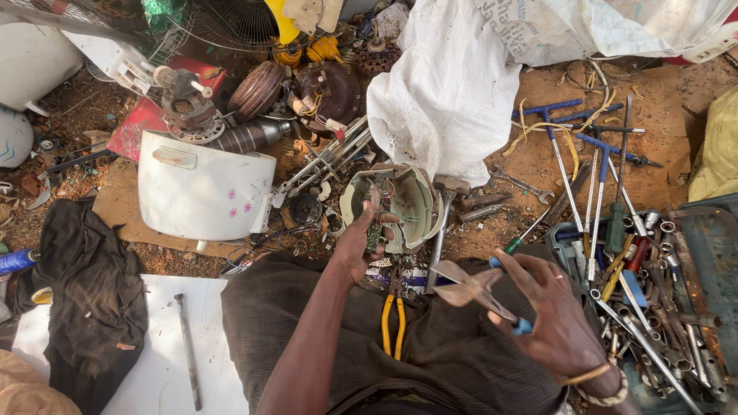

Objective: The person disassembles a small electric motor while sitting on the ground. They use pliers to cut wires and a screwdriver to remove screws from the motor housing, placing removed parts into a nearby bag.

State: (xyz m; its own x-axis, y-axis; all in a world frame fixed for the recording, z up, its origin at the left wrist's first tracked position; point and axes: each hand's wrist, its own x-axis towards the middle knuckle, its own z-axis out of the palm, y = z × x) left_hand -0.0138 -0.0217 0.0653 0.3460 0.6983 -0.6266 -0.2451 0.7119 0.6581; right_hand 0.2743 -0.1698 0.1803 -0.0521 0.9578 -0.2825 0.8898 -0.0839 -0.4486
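My left hand [355, 244] reaches forward and grips a small green circuit board [374, 233] with wires, right at the rim of a pale green round housing [415, 201] on the ground. My right hand [555, 309] is raised over my lap and holds blue-handled pliers [478, 288], whose metal jaws point left. Yellow-handled pliers [393, 326] lie on my dark trousers between the two hands. A hammer [443, 217] rests just right of the housing.
A tool tray [667, 307] full of sockets and wrenches sits at the right, with blue T-handle wrenches [578, 146] beyond it. Ahead lie a white plastic casing [201, 192], motor parts [257, 89] and a white sack [453, 84]. A black cloth [84, 284] and metal rod [188, 350] lie left.
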